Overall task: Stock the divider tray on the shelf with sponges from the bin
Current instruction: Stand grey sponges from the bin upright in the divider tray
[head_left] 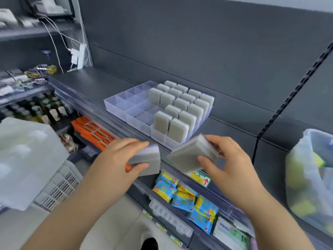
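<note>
dark grey back panel [180,42], black slotted upright [288,98] at right, white cables [54,42] hanging far left, bright packets [189,197] shelved below

both bare forearms extend forward. left hand [124,157] grips a sponge [150,158], fingers above, thumb below. right hand [228,159] grips a second sponge [189,156], thumb on its broad face.

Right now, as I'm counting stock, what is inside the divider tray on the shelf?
Grey sponges stand upright in the right-hand compartments of the divider tray; the left ones look empty. Whatever lies under the packed sponges is hidden.
</note>
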`<action>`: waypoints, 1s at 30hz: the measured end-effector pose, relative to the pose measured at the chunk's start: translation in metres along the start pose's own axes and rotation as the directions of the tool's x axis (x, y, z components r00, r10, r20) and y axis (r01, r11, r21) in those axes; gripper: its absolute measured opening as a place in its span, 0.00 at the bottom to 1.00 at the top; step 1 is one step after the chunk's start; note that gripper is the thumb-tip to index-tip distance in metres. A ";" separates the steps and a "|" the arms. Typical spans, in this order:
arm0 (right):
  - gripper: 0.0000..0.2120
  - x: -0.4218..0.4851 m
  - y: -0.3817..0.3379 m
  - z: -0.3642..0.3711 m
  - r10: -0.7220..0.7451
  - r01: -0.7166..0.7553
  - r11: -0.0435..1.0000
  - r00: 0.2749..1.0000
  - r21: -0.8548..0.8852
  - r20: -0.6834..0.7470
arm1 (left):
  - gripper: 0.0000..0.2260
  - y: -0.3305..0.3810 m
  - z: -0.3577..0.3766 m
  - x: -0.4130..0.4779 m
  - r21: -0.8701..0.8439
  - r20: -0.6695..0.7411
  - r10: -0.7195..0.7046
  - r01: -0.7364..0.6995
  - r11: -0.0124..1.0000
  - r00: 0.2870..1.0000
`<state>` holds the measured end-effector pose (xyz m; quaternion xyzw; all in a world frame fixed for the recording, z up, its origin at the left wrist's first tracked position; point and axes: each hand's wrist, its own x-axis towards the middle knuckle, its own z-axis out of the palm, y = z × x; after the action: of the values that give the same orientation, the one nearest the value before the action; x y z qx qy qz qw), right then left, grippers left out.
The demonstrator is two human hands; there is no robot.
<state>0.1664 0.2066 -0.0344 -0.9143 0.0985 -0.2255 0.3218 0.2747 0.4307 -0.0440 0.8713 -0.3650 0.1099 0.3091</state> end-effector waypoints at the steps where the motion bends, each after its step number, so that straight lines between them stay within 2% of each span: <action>1: 0.18 0.013 -0.001 0.004 -0.002 0.002 1.000 1.000 0.014 -0.027 | 0.19 -0.009 -0.002 0.008 -0.007 -0.010 -0.003 0.003 1.000 1.000; 6: 0.20 0.090 -0.001 0.021 0.029 -0.016 0.992 0.994 0.125 -0.102 | 0.20 -0.057 -0.011 0.072 -0.022 -0.033 -0.053 0.052 0.998 0.998; 9: 0.18 0.140 0.001 0.025 0.032 -0.011 0.987 0.991 0.162 -0.130 | 0.19 -0.078 -0.017 0.122 -0.004 -0.045 -0.025 0.024 1.000 0.999; 15: 0.18 0.220 0.011 0.043 0.028 -0.011 0.990 0.993 0.140 -0.118 | 0.20 -0.118 -0.009 0.190 -0.019 -0.108 -0.040 0.038 0.999 0.993; 18: 0.22 0.239 0.015 0.055 0.058 -0.055 0.994 0.998 0.090 -0.036 | 0.20 -0.138 0.002 0.209 -0.055 -0.085 -0.059 0.055 0.997 0.995; 22: 0.27 0.255 0.012 0.073 0.128 -0.124 0.989 0.990 -0.075 0.057 | 0.20 -0.166 0.013 0.241 -0.125 -0.032 -0.039 0.035 0.992 0.999; 26: 0.25 0.266 -0.002 0.090 0.163 -0.160 0.972 0.987 -0.170 0.005 | 0.19 -0.195 0.019 0.274 -0.210 0.021 0.040 -0.035 0.977 0.999; 30: 0.23 0.271 -0.017 0.109 0.282 -0.297 0.913 0.955 -0.281 -0.092 | 0.20 -0.224 0.024 0.305 -0.284 0.139 0.161 -0.117 0.952 0.977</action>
<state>0.4571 0.1914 -0.0044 -0.9210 0.2728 -0.1810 0.2109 0.6478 0.3644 -0.0387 0.7982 -0.4609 0.0093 0.3878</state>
